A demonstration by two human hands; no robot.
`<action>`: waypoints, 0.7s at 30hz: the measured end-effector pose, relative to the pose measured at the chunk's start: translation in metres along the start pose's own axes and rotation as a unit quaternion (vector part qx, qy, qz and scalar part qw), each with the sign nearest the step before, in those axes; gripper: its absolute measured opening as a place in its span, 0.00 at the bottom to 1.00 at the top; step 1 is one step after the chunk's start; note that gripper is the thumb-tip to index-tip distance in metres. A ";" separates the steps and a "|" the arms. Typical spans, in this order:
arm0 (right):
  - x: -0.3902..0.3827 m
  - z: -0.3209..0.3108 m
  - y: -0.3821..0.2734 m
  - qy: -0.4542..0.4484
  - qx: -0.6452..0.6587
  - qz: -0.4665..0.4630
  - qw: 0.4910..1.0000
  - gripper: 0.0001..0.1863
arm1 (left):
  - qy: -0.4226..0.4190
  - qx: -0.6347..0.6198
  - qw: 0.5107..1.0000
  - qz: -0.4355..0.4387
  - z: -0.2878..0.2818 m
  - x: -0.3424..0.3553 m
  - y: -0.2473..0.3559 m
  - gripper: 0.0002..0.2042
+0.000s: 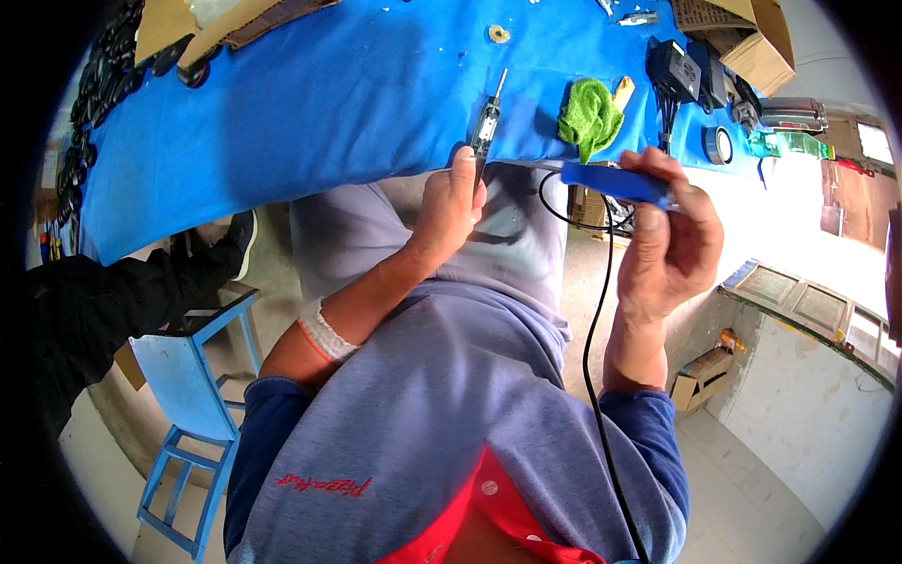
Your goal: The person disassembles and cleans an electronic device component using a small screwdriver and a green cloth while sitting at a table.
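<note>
My left hand (455, 202) is closed around a slim dark tool (485, 130) with a thin metal rod at its far end; its body shows what look like exposed inner parts. It points away from me over the near edge of the blue cloth. To the right, my right hand (672, 240) grips a blue tapered handle-like piece (611, 181) between thumb and fingers, lying roughly level and pointing left. The two held things are apart. A black cable (594, 348) loops below the blue piece and runs down my front; where it ends is hidden.
The blue-covered table (310, 122) bears a green cloth (589, 117), black adapters (675, 70), a tape roll (718, 146), a green bottle (789, 144), a steel flask (794, 114) and cardboard boxes (738, 38). Many black pieces (103, 85) line its left edge. Another person's dark-clad leg (103, 310) and a blue chair (193, 376) are left.
</note>
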State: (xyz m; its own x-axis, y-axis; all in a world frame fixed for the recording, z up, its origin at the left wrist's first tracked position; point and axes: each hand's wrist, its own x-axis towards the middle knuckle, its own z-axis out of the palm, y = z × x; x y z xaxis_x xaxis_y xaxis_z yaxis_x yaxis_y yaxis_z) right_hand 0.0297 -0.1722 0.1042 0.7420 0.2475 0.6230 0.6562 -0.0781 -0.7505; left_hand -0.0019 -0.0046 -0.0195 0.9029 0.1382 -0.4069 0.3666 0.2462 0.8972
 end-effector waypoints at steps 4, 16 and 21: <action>0.002 -0.013 -0.003 0.106 -0.021 0.014 0.994 0.16 | 0.001 -0.007 0.999 -0.046 -0.001 -0.001 0.004 0.32; -0.013 -0.030 0.001 0.205 -0.058 0.068 0.975 0.16 | -0.015 -0.019 0.997 -0.069 -0.004 0.002 0.001 0.32; -0.022 -0.030 0.000 0.212 -0.054 0.097 0.971 0.14 | -0.004 -0.081 0.992 -0.096 0.000 0.001 0.003 0.31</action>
State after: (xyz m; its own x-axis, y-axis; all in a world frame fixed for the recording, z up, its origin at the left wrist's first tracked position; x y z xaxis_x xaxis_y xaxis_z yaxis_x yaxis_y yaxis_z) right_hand 0.0169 -0.2064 0.0968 0.8280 -0.2008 0.5236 0.4914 -0.1899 -0.8500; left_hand -0.0003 -0.0040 -0.0171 0.8223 0.0668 -0.5651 0.4913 0.4175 0.7644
